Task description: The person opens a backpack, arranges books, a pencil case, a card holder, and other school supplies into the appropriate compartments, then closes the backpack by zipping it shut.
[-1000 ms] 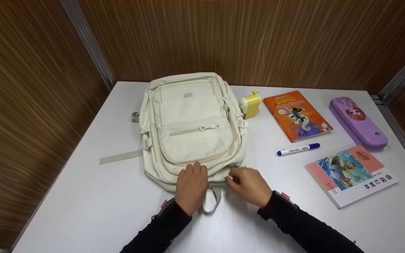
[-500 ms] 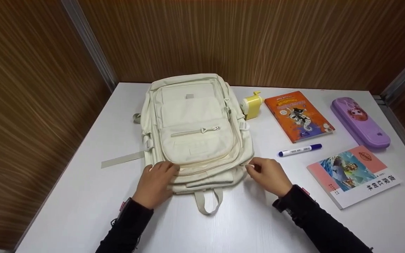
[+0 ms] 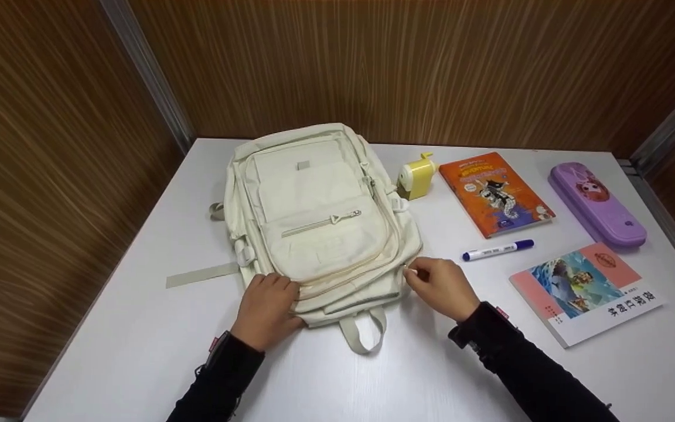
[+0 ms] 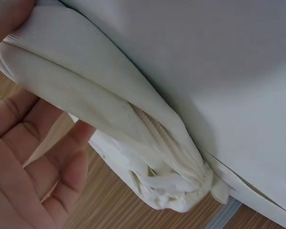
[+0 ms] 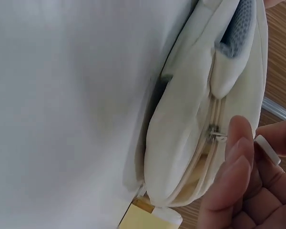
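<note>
A cream backpack (image 3: 314, 193) lies on the white table with its front pockets up. My left hand (image 3: 267, 308) grips its near left corner, the thumb (image 4: 9, 19) on one side of the fabric and the fingers (image 4: 62, 157) on the other. At the near right corner my right hand (image 3: 443, 287) pinches the white zipper pull (image 5: 268, 150) between thumb and fingers. The zipper slider (image 5: 213, 133) sits on the bag's side, and the zipper gapes on the side toward the yellow pencil sharpener (image 5: 148, 217). A carry loop (image 3: 367, 334) sticks out at the near end.
Right of the bag lie an orange book (image 3: 498, 193), a blue-capped marker (image 3: 498, 250), a purple pencil case (image 3: 598, 205) and a pink-and-white book (image 3: 586, 293). A strap (image 3: 200, 275) extends left. Wood-patterned panels (image 3: 396, 70) border the table (image 3: 115, 351).
My left hand has moved left from the bag's near middle to its corner. The right hand has moved right with the zipper pull. The backpack has turned slightly, its far end shifting left.
</note>
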Tool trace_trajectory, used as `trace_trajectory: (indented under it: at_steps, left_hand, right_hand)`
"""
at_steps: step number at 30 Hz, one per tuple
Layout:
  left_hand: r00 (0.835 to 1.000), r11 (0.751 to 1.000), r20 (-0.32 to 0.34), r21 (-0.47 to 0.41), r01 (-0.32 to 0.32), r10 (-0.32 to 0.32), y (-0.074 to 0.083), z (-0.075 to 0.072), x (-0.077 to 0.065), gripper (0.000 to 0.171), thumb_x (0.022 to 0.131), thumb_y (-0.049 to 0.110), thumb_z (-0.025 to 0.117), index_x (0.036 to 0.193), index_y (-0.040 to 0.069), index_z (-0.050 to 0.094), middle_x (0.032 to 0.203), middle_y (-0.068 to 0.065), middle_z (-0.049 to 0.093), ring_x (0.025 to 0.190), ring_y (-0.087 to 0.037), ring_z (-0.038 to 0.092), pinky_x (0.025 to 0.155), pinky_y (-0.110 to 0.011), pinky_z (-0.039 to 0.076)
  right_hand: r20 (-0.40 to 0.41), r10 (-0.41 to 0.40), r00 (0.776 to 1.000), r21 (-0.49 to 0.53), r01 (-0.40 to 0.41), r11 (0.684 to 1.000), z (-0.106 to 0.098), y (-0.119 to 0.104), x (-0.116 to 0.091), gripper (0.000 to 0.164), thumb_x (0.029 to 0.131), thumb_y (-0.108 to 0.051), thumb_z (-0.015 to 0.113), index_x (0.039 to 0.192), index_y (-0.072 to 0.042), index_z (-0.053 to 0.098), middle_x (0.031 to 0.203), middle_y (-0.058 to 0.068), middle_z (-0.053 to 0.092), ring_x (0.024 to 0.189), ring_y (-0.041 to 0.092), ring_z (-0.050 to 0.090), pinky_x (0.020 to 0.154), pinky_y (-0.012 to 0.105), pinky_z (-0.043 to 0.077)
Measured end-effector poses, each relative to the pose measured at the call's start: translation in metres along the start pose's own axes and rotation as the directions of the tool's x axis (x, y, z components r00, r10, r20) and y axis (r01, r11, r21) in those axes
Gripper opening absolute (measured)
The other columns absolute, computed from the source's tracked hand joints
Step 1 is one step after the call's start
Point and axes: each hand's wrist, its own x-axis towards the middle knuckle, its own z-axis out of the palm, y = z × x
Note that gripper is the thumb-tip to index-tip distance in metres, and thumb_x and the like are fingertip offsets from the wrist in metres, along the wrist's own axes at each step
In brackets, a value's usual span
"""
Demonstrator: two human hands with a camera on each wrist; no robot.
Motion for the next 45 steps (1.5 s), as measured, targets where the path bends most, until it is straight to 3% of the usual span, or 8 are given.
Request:
trace_trajectory:
  at_steps: [7, 14, 18, 23, 32, 39, 45]
  left_hand:
    - [0.999, 1.0, -0.045, 0.005, 0.007, -0.006, 0.01, 0.006, 0.001, 0.046, 0.059, 0.047, 0.084, 0.077, 0.017, 0.055, 0.077, 0.001, 0.058, 0.079, -0.021, 0.057, 0.071, -0.034, 0.04]
    - [0.999, 1.0, -0.041, -0.01, 0.018, -0.018, 0.019, 0.009, 0.003, 0.048, 0.06, 0.051, 0.083, 0.081, 0.016, 0.057, 0.081, -0.001, 0.061, 0.082, -0.022, 0.059, 0.072, -0.035, 0.041]
    - [0.997, 1.0, -0.082, 0.009, 0.008, -0.007, 0.023, 0.011, 0.005, 0.047, 0.061, 0.049, 0.083, 0.082, 0.015, 0.058, 0.08, -0.001, 0.061, 0.081, -0.022, 0.06, 0.071, -0.035, 0.042]
    - [0.99, 0.999, -0.143, 0.033, -0.012, 0.016, 0.027, 0.014, 0.007, 0.045, 0.059, 0.042, 0.084, 0.083, 0.013, 0.059, 0.078, -0.001, 0.061, 0.076, -0.023, 0.061, 0.07, -0.036, 0.043]
    - [0.99, 0.999, -0.135, 0.037, 0.033, -0.027, 0.035, 0.012, 0.01, 0.05, 0.056, 0.047, 0.084, 0.083, 0.012, 0.061, 0.076, -0.002, 0.06, 0.075, -0.023, 0.06, 0.068, -0.037, 0.042]
    - [0.987, 0.997, -0.159, 0.065, 0.048, -0.037, 0.044, 0.011, 0.014, 0.054, 0.054, 0.047, 0.086, 0.085, 0.012, 0.06, 0.077, -0.002, 0.059, 0.075, -0.023, 0.06, 0.068, -0.038, 0.042]
    - [0.983, 0.995, -0.182, 0.092, 0.048, -0.031, 0.051, 0.012, 0.017, 0.037, 0.062, 0.031, 0.08, 0.085, 0.013, 0.058, 0.077, -0.002, 0.057, 0.075, -0.023, 0.06, 0.068, -0.037, 0.041]
  right_hand:
    - [0.013, -0.033, 0.999, -0.041, 0.034, 0.999, 0.013, -0.013, 0.003, 0.026, 0.089, -0.015, 0.065, 0.065, -0.016, 0.054, 0.056, -0.01, 0.04, 0.053, 0.007, 0.04, 0.053, 0.022, 0.031]
    - [0.018, -0.059, 0.998, -0.119, 0.061, 0.991, 0.023, -0.03, 0.003, 0.028, 0.087, -0.015, 0.064, 0.063, -0.017, 0.05, 0.057, -0.011, 0.039, 0.053, 0.008, 0.039, 0.052, 0.024, 0.031]
    - [0.036, -0.107, 0.994, -0.145, 0.112, 0.983, 0.034, -0.039, 0.001, 0.029, 0.086, -0.015, 0.064, 0.061, -0.018, 0.049, 0.058, -0.013, 0.039, 0.054, 0.006, 0.039, 0.052, 0.023, 0.031]
    - [0.046, -0.188, 0.981, -0.184, 0.193, 0.964, 0.044, -0.05, -0.002, 0.031, 0.086, -0.017, 0.063, 0.06, -0.019, 0.047, 0.058, -0.014, 0.039, 0.055, 0.004, 0.039, 0.053, 0.023, 0.032]
    - [0.033, -0.304, 0.952, -0.178, 0.305, 0.936, 0.058, -0.067, -0.011, 0.029, 0.083, -0.015, 0.065, 0.06, -0.017, 0.048, 0.056, -0.011, 0.041, 0.054, 0.005, 0.04, 0.052, 0.024, 0.035]
    - [0.075, -0.371, 0.925, -0.2, 0.379, 0.904, 0.071, -0.084, -0.019, 0.029, 0.085, -0.016, 0.064, 0.061, -0.017, 0.048, 0.057, -0.01, 0.044, 0.055, 0.009, 0.046, 0.054, 0.028, 0.041]
    - [0.069, -0.424, 0.903, -0.188, 0.43, 0.883, 0.076, -0.09, -0.019, 0.024, 0.084, -0.014, 0.064, 0.063, -0.016, 0.052, 0.059, -0.006, 0.051, 0.056, 0.013, 0.051, 0.055, 0.03, 0.043]
